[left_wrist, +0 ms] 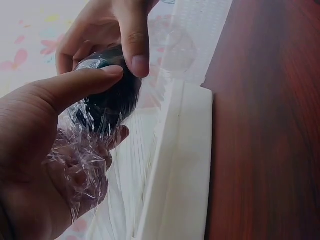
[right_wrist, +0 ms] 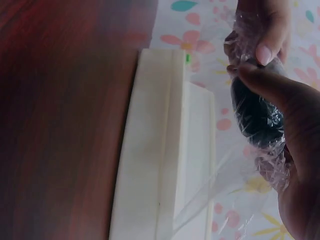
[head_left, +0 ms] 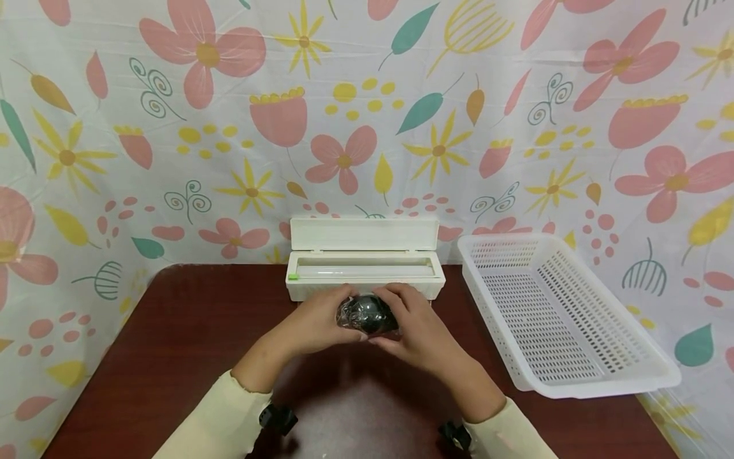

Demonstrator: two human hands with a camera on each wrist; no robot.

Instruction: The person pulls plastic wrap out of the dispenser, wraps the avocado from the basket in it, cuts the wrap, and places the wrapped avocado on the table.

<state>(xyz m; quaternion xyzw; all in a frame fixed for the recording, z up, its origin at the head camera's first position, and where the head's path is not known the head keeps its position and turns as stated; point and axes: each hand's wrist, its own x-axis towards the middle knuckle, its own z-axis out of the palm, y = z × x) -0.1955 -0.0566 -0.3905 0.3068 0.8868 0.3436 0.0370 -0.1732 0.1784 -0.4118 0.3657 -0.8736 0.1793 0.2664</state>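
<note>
A dark, rounded object (head_left: 368, 312), its kind hidden under crinkled clear cling film (left_wrist: 82, 167), is held between both hands in front of a cling film dispenser (head_left: 315, 291). My left hand (head_left: 321, 322) grips its left side, thumb across the wrapped surface. On the other side my right hand (head_left: 423, 328) curls round it, with the thumb on top. Bunched film gathers against both palms in the wrist views. A thin sheet of film (right_wrist: 200, 197) stretches between the bundle and the dispenser; whether it is still joined cannot be told. The dispenser's white lid (head_left: 364, 234) stands raised.
A white perforated plastic basket (head_left: 602, 387) sits at the right side of the dark red-brown table (head_left: 189, 331). A small green piece (head_left: 294, 276) lies at the dispenser's left end. Floral cloth (head_left: 344, 76) hangs behind the table.
</note>
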